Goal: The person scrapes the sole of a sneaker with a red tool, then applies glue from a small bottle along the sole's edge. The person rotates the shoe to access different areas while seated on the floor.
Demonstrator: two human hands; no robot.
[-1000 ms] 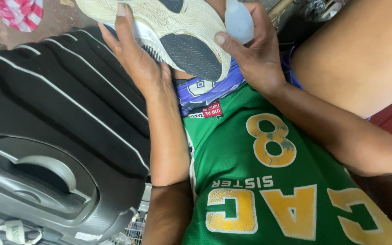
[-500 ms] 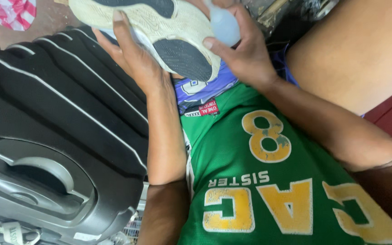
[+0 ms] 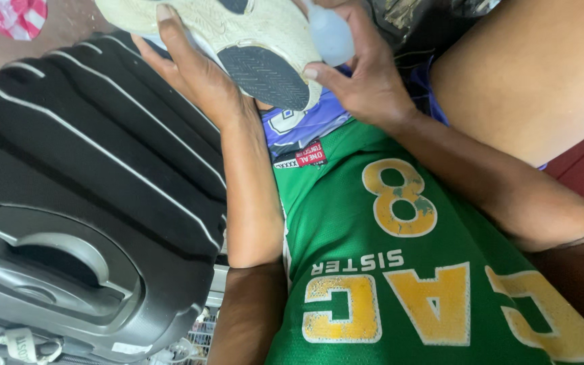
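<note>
A cream shoe [image 3: 238, 34] is turned sole-up at the top of the view, its dark tread patch facing me. My left hand [image 3: 194, 71] grips the shoe from the left side, one finger laid across the sole. My right hand [image 3: 363, 74] holds a small pale blue bottle [image 3: 331, 35] against the shoe's right edge, thumb touching the sole. Both forearms run down over a green jersey with yellow figures [image 3: 400, 270] on my body.
A black hard-shell suitcase [image 3: 69, 203] with pale ribs and a recessed handle fills the left side. A bare leg [image 3: 535, 74] lies at the upper right. A pink and white cloth [image 3: 15, 15] sits in the top left corner.
The shoe and both hands have drifted slightly up and left in the view. The bottle has stayed pressed beside the sole.
</note>
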